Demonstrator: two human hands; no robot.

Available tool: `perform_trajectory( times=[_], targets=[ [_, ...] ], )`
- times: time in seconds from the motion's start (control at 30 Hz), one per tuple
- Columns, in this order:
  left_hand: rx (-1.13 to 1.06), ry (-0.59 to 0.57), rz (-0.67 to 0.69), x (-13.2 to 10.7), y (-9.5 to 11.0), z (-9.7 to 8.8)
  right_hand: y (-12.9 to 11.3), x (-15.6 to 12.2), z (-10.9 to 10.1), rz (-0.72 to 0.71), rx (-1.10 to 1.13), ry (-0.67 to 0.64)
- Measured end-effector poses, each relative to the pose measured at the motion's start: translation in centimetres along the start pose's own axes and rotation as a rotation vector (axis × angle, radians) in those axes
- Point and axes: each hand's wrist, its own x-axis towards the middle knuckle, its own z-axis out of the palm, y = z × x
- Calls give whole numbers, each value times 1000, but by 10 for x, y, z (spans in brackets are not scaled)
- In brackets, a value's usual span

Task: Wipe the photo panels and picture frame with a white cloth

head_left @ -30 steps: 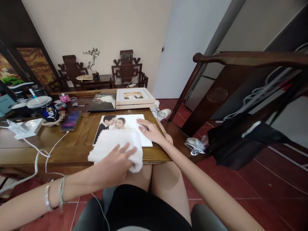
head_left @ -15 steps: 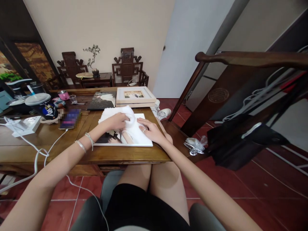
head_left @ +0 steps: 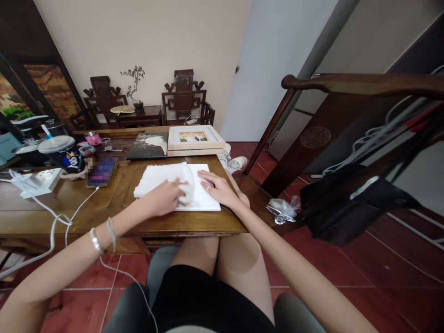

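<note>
A flat photo print (head_left: 204, 200) with a white border lies on the wooden table (head_left: 104, 203) in front of me. A white cloth (head_left: 159, 178) is spread over most of it, so the picture is hidden. My left hand (head_left: 163, 198) presses on the near part of the cloth, fingers bunched on its folded edge. Flat on the print's right side rests my right hand (head_left: 217, 187), fingers stretched out, a ring on one finger. My bare knees are under the table edge.
Behind the print lie a dark photo (head_left: 147, 145) and a pale framed picture (head_left: 194, 138). To the left are a phone (head_left: 102, 172) on a white cable, a power strip (head_left: 38, 180), a lidded cup (head_left: 62, 155) and small pots. A dark wooden chair (head_left: 347, 152) stands at the right.
My left hand has dragged the cloth from the near table edge up to the far side of the print, then back toward me. The right hand has stayed put.
</note>
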Motion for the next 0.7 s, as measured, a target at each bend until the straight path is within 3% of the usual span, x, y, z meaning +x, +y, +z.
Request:
perform_trajectory(
  times=[0.13,0.27,0.4,0.6,0.7],
  targets=[
    [-7,-76,66,-44,33,3,-1,0,0,0,11,7],
    [-36,-77,66,-57,41,2,-1,-1,-1,-3,27,13],
    [-61,-57,21,-32,24,-4,0,-1,-1,-7,26,10],
    [-53,-38,-52,30,-32,-4,2,-1,0,4,34,12],
    [-10,-9,-97,51,-55,-2,2,-1,0,10,30,8]
  ],
)
